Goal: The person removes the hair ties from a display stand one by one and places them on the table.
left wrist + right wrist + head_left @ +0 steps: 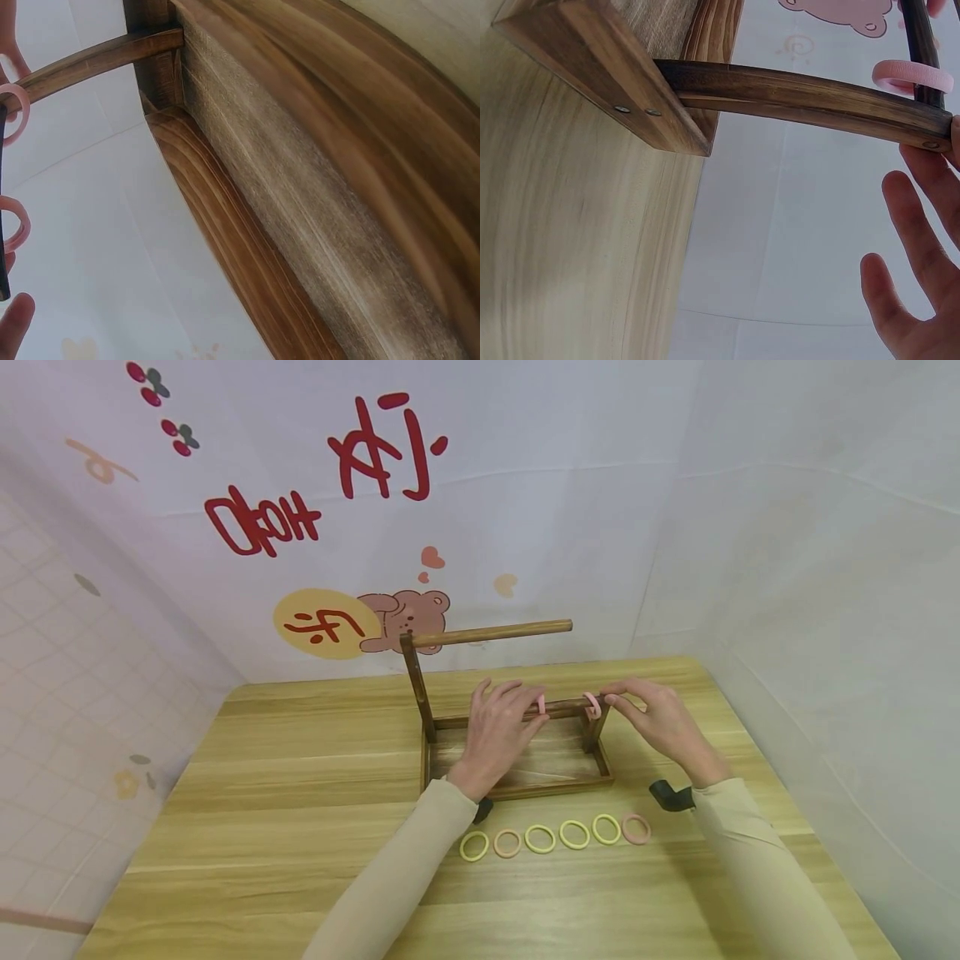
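Observation:
A dark wooden rack (517,791) has a tray base, a tall left post with an upper bar (495,633), and a shorter right post with a lower bar (564,705). My left hand (497,727) pinches a pink ring (542,703) between thumb and forefinger, around the lower bar near its free end. A second pink ring (911,76) hangs on that bar beside the right post (810,101). At this post's top, my right hand (663,718) grips the rack's corner with thumb and forefinger; its other fingers are spread in the right wrist view.
In front of the rack, a row of yellow rings (574,847) and pink rings (636,841) lies on the wooden table (300,827). Black pieces (670,796) show by both wrists. A white printed cloth (570,527) stands behind the table.

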### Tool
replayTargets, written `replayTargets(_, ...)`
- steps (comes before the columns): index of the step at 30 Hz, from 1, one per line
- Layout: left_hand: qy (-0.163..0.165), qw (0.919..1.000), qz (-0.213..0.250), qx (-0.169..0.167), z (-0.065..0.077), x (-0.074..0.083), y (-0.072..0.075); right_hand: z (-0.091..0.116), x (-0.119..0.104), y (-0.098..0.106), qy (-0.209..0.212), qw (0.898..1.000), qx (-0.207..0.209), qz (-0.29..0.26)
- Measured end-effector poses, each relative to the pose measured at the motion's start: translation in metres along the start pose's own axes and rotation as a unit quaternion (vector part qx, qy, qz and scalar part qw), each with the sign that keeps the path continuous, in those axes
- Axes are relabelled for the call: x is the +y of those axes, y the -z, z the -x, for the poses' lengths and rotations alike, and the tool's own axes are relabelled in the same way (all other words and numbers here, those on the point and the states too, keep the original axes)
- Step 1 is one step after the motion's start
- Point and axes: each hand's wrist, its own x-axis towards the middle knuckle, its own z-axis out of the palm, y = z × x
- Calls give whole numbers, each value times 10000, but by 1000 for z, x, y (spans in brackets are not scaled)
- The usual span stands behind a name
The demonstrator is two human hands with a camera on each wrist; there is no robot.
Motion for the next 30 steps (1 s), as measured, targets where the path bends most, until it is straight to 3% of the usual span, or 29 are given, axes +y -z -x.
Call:
replayTargets(15, 63, 9999, 119, -75, 5, -6, 7, 0, -1, 1, 22, 10000, 1, 26)
replayTargets(30, -174, 9998, 63, -24, 12, -13, 13, 1, 1, 0, 21, 10000, -16, 3)
